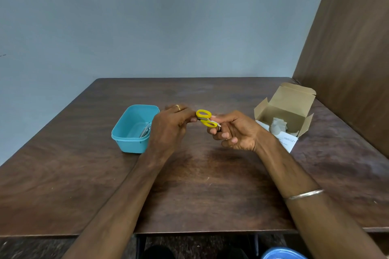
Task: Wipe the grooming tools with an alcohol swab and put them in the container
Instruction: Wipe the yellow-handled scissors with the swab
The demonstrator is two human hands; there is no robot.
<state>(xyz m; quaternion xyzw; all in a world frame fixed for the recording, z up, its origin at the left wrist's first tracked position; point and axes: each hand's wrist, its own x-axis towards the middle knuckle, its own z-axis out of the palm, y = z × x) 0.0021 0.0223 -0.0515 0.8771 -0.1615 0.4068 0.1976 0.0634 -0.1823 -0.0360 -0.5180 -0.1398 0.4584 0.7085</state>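
I saw the brown bench (210, 185) carrying everything. Right of the scissors, near the bench's far right edge, stood an open cardboard box (288, 109) with white wipes inside. Left of the scissors sat the teal container (128, 139), metal tools (145, 130) already lying in it. My left hand (168, 128) gripped the scissors' blade end, fingers curled round it. My right hand (235, 130) pinched a white swab (214, 121) against the lower handle loop. The yellow-handled scissors (205, 119) were held between both hands, above the bench, just right of the container.
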